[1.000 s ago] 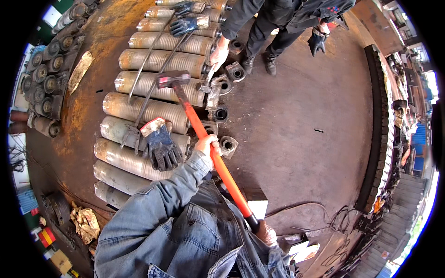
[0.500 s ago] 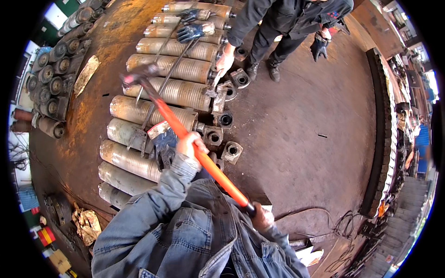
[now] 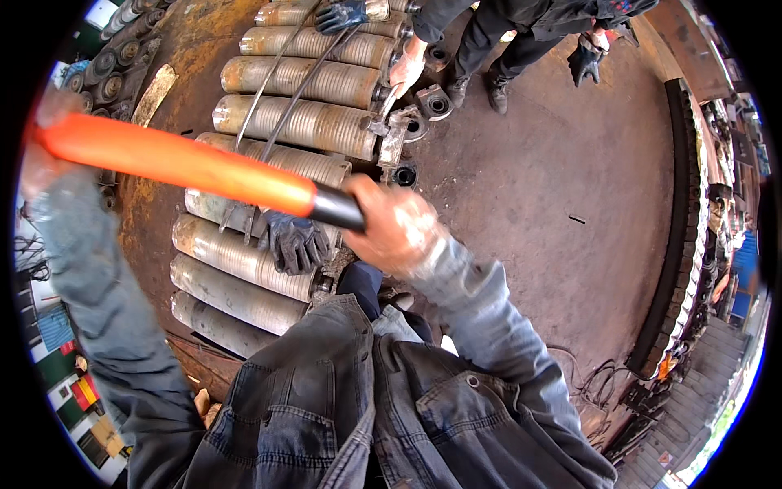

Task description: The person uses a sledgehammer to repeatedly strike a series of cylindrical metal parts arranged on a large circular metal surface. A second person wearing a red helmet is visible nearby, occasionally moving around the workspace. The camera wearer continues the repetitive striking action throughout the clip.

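Both my hands grip the sledgehammer point(image 3: 175, 163), its orange handle slanting across the view in front of me. My right hand point(image 3: 399, 228) is closed at the black butt end. My left hand point(image 3: 49, 151), blurred at the far left edge, is wrapped round the handle farther up; the hammer head is out of view. Beyond the handle lies a row of ribbed steel cylinders point(image 3: 297, 122). At one cylinder's right end, a co-worker's hand point(image 3: 409, 69) holds a small hammer-like tool point(image 3: 377, 127) against a metal block point(image 3: 394, 145).
Two long metal bars point(image 3: 303, 81) lie across the cylinders. A dark glove point(image 3: 298, 244) rests on the nearer ones, a blue glove point(image 3: 342, 15) on the far ones. The co-worker's boots point(image 3: 498, 96) stand close by. A dark ridged track point(image 3: 664, 244) curves along the right.
I have swung the sledgehammer up and left, taking its head out of view. My right hand has risen from near my waist to mid-view; the left has moved to the far left.
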A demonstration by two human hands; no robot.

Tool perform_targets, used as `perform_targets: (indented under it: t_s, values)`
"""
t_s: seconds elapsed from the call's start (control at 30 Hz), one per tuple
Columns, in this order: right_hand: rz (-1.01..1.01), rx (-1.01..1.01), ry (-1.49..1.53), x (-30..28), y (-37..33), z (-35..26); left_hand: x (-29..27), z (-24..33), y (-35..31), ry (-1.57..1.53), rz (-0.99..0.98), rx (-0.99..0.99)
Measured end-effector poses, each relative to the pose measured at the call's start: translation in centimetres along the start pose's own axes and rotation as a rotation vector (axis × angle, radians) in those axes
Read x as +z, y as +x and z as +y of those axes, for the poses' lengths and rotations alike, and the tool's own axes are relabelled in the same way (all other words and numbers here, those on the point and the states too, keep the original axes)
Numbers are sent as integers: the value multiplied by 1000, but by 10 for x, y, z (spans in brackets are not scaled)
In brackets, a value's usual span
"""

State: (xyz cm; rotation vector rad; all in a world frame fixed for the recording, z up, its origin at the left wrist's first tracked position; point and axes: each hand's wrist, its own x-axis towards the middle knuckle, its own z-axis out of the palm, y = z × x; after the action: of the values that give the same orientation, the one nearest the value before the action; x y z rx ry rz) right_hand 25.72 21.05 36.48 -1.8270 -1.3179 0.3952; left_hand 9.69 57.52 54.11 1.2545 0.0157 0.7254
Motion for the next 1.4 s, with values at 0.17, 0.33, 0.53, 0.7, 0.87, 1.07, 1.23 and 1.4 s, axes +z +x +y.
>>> perform_targets:
  t_s: [0.17, 0.33, 0.53, 0.7, 0.87, 1.07, 1.23, 1.4]
  values:
    - [-298, 855, -157, -27, -253, 21, 130, -300, -177, -410, 555, -439]
    - [-525, 1294, -193, -6, -428, -70, 237, -398, -260, -449, 447, -1178]
    - [-554, 1502, -371, 12, -485, -92, 258, -391, -329, -649, 630, -1507]
    - [-510, 1378, -293, 6, -436, -95, 228, -374, -330, -615, 690, -1427]
    - [-501, 1261, -288, 9, -418, -76, 208, -347, -306, -593, 745, -1385]
    - [-575, 1170, -248, 10, -388, -47, 176, -334, -304, -581, 777, -1173]
    - [-373, 853, -224, 31, -361, -8, 152, -294, -267, -467, 789, -943]
    - [-150, 469, -139, 56, -288, 50, 136, -232, -206, -284, 643, -570]
